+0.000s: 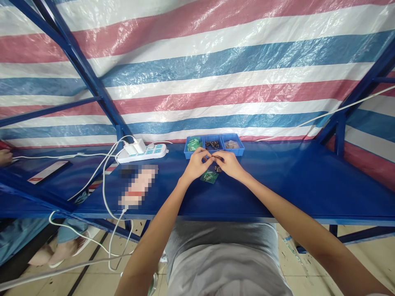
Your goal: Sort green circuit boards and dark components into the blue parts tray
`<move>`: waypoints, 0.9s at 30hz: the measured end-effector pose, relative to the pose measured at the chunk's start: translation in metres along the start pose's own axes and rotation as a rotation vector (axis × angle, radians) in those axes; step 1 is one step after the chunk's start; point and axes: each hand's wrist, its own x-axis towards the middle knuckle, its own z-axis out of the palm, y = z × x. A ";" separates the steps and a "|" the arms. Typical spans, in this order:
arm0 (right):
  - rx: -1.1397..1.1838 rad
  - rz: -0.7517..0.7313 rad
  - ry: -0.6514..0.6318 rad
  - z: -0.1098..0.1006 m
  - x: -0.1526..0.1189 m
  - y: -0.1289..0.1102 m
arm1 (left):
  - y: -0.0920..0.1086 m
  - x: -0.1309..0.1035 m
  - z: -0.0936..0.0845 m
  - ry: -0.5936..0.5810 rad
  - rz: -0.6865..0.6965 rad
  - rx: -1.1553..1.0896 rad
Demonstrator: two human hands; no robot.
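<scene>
My left hand (199,163) and my right hand (227,163) meet fingertip to fingertip just in front of a blue three-compartment tray (187,155). Both are pinched closed; whatever sits between the fingertips is too small to make out. Green circuit boards (210,176) lie on the table below the left hand. Small dark and brass-coloured parts (217,169) rest beside them, partly under the right hand. Within the tray are green pieces (194,144) at left, dark small parts (212,144) in the middle and pale pieces in clear plastic (231,144) at right.
A white power strip (142,153) with chargers stands left of the tray. White cables (106,193) run from it over the table edge. A blurred-out phone-like object (138,187) lies nearby. Blue frame posts (92,78) flank the blue table (293,181). Another person's hand (5,158) shows far left.
</scene>
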 end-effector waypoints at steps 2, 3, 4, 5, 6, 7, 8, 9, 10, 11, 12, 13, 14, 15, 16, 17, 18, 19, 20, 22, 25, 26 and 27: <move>-0.006 -0.012 0.005 -0.001 0.000 0.000 | 0.000 0.001 0.000 -0.016 -0.034 -0.024; -0.005 -0.015 0.006 -0.001 0.000 0.000 | 0.001 0.001 -0.001 -0.023 -0.049 -0.033; -0.003 -0.015 0.005 -0.001 0.000 0.001 | 0.001 0.002 -0.001 -0.027 -0.062 -0.042; -0.001 -0.014 0.002 -0.001 0.000 0.001 | 0.001 0.002 -0.001 -0.029 -0.074 -0.049; 0.001 -0.010 -0.003 -0.001 0.001 0.001 | 0.001 0.002 -0.001 -0.029 -0.083 -0.055; 0.003 -0.005 -0.008 -0.001 0.001 0.001 | 0.000 0.003 -0.001 -0.028 -0.089 -0.059; 0.006 -0.002 -0.013 -0.001 0.001 0.001 | 0.000 0.003 -0.001 -0.028 -0.091 -0.061; 0.008 0.000 -0.015 -0.001 0.002 0.001 | 0.000 0.003 -0.001 -0.027 -0.089 -0.063; 0.010 0.000 -0.015 -0.001 0.002 0.001 | -0.001 0.003 -0.001 -0.026 -0.087 -0.063; 0.011 0.000 -0.013 -0.001 0.002 0.000 | -0.001 0.004 -0.001 -0.025 -0.084 -0.063; 0.008 0.002 -0.010 -0.002 0.002 -0.001 | -0.001 0.004 0.000 -0.022 -0.083 -0.060; -0.002 0.007 -0.008 -0.002 0.002 -0.001 | -0.002 0.004 -0.001 -0.017 -0.082 -0.056; -0.019 0.015 -0.003 -0.003 0.001 -0.002 | -0.002 0.004 -0.001 -0.009 -0.081 -0.049; -0.042 0.024 0.001 -0.005 0.000 -0.002 | -0.002 0.003 -0.002 0.001 -0.076 -0.037; -0.072 0.029 0.003 -0.007 0.000 -0.002 | -0.003 0.003 -0.003 0.014 -0.069 -0.017; -0.108 0.029 0.005 -0.009 0.000 -0.001 | -0.004 0.002 -0.004 0.024 -0.059 0.015; -0.154 0.022 0.008 -0.011 0.001 0.000 | -0.004 0.001 -0.005 0.029 -0.047 0.059; -0.206 0.011 0.011 -0.013 0.004 0.002 | -0.005 0.000 -0.006 0.026 -0.037 0.113; -0.266 0.000 0.016 -0.015 0.009 0.004 | -0.006 -0.002 -0.008 0.017 -0.030 0.167; -0.382 0.000 0.032 -0.016 0.022 0.010 | -0.006 -0.004 -0.009 -0.012 -0.025 0.255; -0.441 0.050 0.103 -0.016 0.043 0.017 | -0.005 -0.006 -0.010 -0.039 -0.029 0.317; -0.438 0.063 0.137 -0.016 0.047 0.019 | -0.005 -0.006 -0.010 -0.045 -0.033 0.332; -0.425 0.066 0.161 -0.015 0.048 0.019 | -0.004 -0.006 -0.010 -0.049 -0.037 0.344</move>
